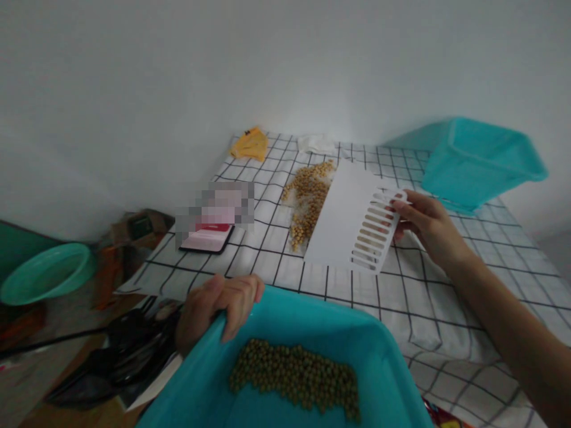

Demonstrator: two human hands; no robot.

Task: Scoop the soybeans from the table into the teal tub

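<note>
My left hand (220,306) is closed over the far left corner of a teal plastic bin (321,306), fingers hooked across its rim. Inside that bin lies a layer of round beans (294,374). My right hand (430,223) pinches the slotted end of a flat white plastic board (343,208), thumb on top. The board slants over the table, its plain edge beside a loose pile of yellowish beans (307,196), some of which it may cover.
A checked cloth (267,238) covers the table. A second teal bin (482,160) stands tilted at the back right. A phone-like device (207,241) lies left, a yellow packet (250,144) and white tissue (316,143) at the back. A green basin (49,273) sits lower left.
</note>
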